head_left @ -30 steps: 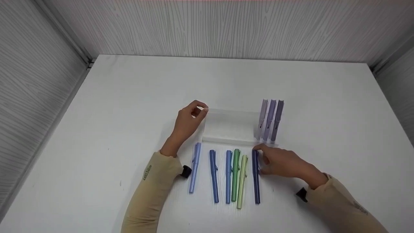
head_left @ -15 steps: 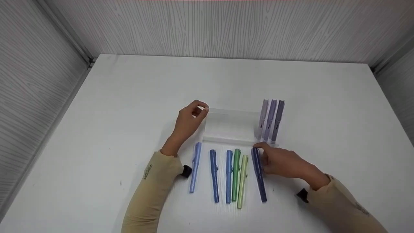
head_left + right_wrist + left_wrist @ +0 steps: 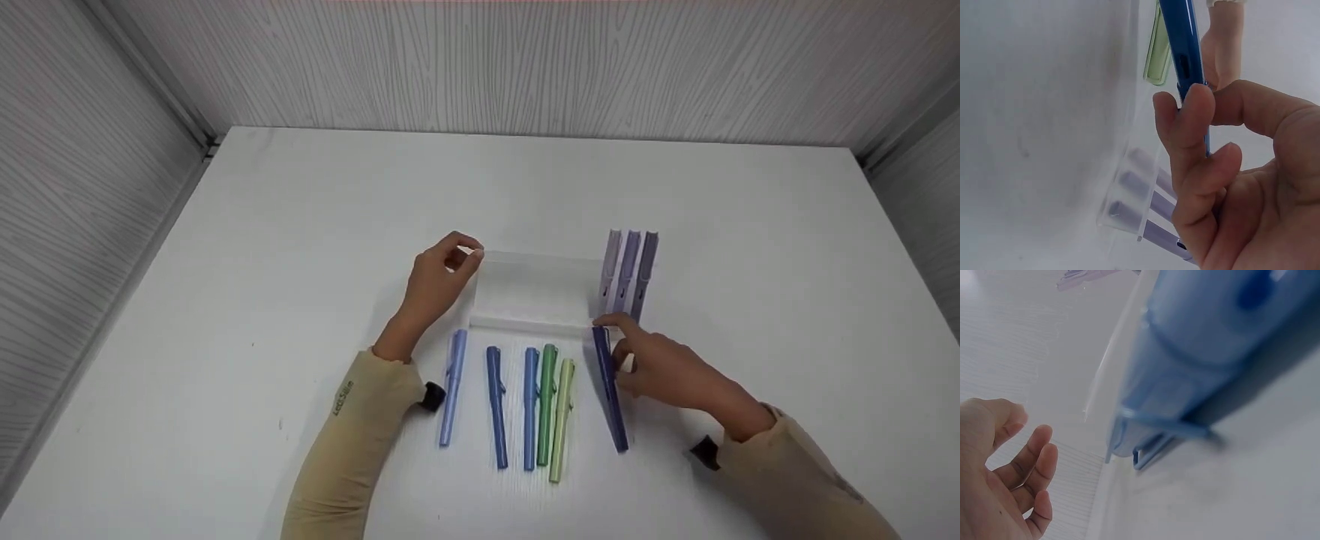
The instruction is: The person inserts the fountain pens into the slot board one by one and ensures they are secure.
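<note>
My right hand [image 3: 664, 369] pinches a dark blue pen [image 3: 611, 390], its cap end near the front edge of a clear stand [image 3: 532, 289]. In the right wrist view the fingers and thumb of the right hand [image 3: 1224, 163] close on the blue pen [image 3: 1185, 39]. The left hand [image 3: 437, 281] holds the stand's upper left corner between thumb and fingertips. Three purple pens [image 3: 622, 266] lean side by side at the stand's right end. In the left wrist view the left hand [image 3: 1005, 472] is beside the clear plastic, fingers bent.
In front of the stand lie a light blue pen [image 3: 452, 390], a blue pen [image 3: 496, 409], a mid-blue pen [image 3: 530, 412], a green pen [image 3: 547, 409] and a yellow-green pen [image 3: 561, 427]. Wood-grain panels [image 3: 525, 67] stand behind and beside the white table [image 3: 300, 202].
The dark blue pen has tilted and moved up and to the right with my right hand, off its earlier place beside the yellow-green pen. The left hand stays at the stand's corner.
</note>
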Action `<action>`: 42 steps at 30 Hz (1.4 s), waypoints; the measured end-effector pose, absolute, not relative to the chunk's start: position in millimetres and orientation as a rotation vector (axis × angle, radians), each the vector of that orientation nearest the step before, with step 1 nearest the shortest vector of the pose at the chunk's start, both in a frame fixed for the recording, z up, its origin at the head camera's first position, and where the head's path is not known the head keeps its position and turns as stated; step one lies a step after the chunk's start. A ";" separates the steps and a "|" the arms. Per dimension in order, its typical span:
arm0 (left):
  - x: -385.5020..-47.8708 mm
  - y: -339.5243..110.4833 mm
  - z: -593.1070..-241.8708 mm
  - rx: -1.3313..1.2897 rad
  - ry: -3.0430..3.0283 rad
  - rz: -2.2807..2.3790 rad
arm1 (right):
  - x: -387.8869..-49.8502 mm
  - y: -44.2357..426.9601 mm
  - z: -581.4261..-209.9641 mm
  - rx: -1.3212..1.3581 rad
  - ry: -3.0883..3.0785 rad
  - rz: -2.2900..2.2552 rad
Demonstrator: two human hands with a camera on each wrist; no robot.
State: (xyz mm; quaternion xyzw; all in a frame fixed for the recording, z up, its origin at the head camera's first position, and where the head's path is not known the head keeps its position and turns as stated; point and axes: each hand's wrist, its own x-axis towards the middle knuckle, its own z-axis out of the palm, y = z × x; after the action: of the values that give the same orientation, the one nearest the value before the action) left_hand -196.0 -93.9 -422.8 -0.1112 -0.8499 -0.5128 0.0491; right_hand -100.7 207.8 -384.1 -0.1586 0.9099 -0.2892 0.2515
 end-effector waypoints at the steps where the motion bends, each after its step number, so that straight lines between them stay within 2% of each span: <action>1: -196.1 -93.9 -423.0 -0.339 -2.591 -1.561 | -100.8 208.0 -383.3 -0.427 2.481 -0.795; 20: -196.5 -92.9 -421.6 -0.332 -2.606 -1.552 | -106.1 214.1 -366.4 -0.401 2.560 -1.132; 42: -196.1 -93.7 -422.5 -0.341 -2.593 -1.573 | -106.5 211.6 -353.0 -0.554 2.656 -1.315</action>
State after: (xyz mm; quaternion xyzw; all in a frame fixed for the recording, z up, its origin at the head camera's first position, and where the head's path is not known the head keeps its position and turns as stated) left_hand -196.1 -93.7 -422.5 -0.1117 -0.8488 -0.5149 0.0449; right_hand -106.5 211.6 -353.0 -0.1835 0.8792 -0.4351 0.0631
